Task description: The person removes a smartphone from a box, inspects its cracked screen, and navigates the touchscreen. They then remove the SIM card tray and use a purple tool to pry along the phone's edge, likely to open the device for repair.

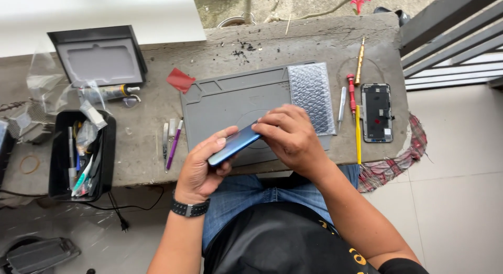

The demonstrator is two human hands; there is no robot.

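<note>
A blue phone [233,144] is held tilted above the near edge of a grey work mat [230,103]. My left hand [201,166] grips its lower end from below, a black watch on the wrist. My right hand [291,135] closes over the phone's upper end, fingertips pressing its top edge. A strip of bubble wrap [312,96] lies on the mat's right side. An opened phone body [376,112] lies face up further right on the concrete bench.
Red, yellow and silver screwdrivers [352,93] lie between mat and opened phone. Purple tool and tweezers [174,143] sit left of the mat. A black tool bin [57,159], an empty grey box [99,56], a glue tube and a red scrap [181,79] are at the left.
</note>
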